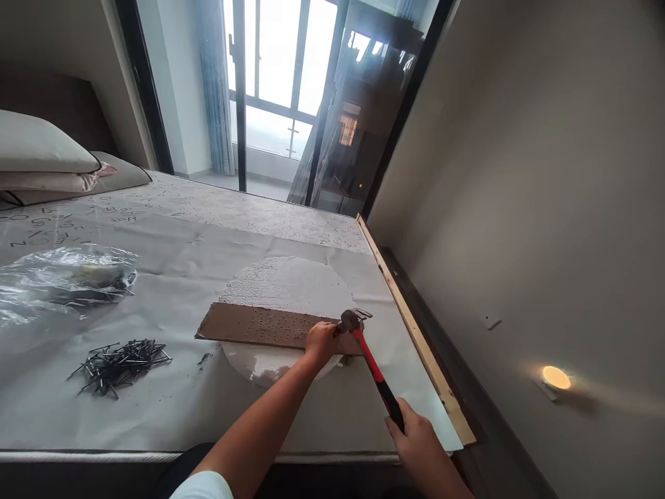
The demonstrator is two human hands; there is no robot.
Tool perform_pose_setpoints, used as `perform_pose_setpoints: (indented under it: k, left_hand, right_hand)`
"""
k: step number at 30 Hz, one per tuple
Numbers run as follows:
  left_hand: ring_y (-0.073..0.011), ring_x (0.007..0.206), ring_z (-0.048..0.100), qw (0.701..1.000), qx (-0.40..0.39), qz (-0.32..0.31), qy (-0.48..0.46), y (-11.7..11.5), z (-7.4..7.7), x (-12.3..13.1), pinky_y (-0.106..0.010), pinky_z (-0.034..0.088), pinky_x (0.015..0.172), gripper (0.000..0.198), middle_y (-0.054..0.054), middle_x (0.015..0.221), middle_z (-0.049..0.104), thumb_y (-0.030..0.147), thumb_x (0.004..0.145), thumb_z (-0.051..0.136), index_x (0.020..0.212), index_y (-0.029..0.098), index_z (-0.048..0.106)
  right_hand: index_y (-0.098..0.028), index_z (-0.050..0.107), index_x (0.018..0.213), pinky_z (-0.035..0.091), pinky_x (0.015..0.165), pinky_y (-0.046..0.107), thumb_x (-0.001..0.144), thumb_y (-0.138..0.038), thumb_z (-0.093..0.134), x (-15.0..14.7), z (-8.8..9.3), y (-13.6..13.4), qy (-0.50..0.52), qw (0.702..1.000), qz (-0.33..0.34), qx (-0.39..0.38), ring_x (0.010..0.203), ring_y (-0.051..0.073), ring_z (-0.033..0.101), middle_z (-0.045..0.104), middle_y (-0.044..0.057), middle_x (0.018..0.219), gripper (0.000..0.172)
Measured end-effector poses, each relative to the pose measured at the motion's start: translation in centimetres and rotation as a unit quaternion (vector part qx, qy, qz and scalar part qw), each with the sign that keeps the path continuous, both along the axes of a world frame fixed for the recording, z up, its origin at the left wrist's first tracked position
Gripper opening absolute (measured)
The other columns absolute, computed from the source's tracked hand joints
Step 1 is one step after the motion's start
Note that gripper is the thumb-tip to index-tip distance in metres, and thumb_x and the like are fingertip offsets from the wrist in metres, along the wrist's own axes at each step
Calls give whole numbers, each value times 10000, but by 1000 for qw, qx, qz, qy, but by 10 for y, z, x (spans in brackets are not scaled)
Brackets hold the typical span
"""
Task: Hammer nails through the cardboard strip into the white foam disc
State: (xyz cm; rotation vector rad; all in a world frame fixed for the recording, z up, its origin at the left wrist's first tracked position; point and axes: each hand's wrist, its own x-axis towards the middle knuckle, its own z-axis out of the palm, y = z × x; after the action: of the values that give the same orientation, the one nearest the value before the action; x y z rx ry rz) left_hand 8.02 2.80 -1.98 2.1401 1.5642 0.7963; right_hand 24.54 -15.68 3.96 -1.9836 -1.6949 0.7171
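My right hand (418, 436) is wrapped round the black grip of a claw hammer (375, 367) with a red and black handle. The hammer's metal head is right beside the fingertips of my left hand (321, 341). Those fingers are pinched at the board's right part, on what looks like a nail (337, 330), mostly hidden by the fingers and hammer head. Under them, a long brown board (233, 323) dotted with small holes or nail points lies across a round white foam slab (296, 278). A heap of loose dark nails (122, 364) lies to the left.
A clear plastic bag (62, 281) with dark contents lies at the left on the grey sheet (171, 409) covering the mattress. Along the right edge runs a wooden strip (415, 326), beside the wall. Pillows (46, 149) are stacked at the far left; glass doors stand behind.
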Motion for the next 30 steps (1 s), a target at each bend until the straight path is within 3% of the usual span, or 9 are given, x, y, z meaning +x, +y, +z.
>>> perform_pose_setpoints:
  k: [3,10,14,18,22,26,30]
  left_hand:
    - [-174,824,560,1000,14,-7,4,1,0,0,-258,383,706,225,-40,826,670,218,761,466,764,195,691]
    - [-180,864,564,1000,-11,-9,8,6,0,1,-266,383,756,217,-39,876,676,229,751,492,819,198,696]
    - [-184,866,566,1000,-7,-10,7,5,2,1,-271,386,752,230,-45,875,676,221,745,487,821,196,703]
    - [-185,817,565,999,-13,-5,31,3,2,-1,-272,388,717,214,-52,777,667,194,733,484,727,184,698]
    - [-187,817,559,999,9,-22,31,3,-3,0,-290,393,755,197,-60,767,655,186,729,493,684,173,684]
    - [-169,804,566,996,46,-18,-76,3,-6,-5,-284,434,728,249,-60,849,640,125,701,495,880,167,662]
    - [-126,771,560,959,130,7,-252,0,7,-21,-254,468,683,374,-64,909,588,49,692,426,1013,156,585]
  right_hand:
    - [-156,565,961,452,598,280,814,-402,342,0,9,1,4,1000,-6,27,701,225,616,662,90,776,363]
    - [-182,557,994,438,532,264,820,-469,341,-2,53,-8,-33,990,-79,114,623,221,607,657,80,718,400]
    - [-186,558,984,444,570,268,829,-447,329,-4,37,-6,-26,992,-68,102,696,230,620,659,90,750,380]
    - [-167,567,963,456,648,279,805,-372,375,-1,5,-5,-6,1000,10,-3,778,233,620,664,96,814,322]
    - [-139,521,1081,464,670,272,817,-389,358,4,8,-5,0,1000,-16,-8,825,229,620,660,117,900,398]
    - [-126,496,1113,458,591,264,835,-404,325,1,25,-1,-19,997,-59,36,680,214,629,667,104,795,429]
    - [-126,525,1082,449,654,257,816,-290,366,-2,5,6,-29,999,-15,-4,791,219,629,665,112,852,351]
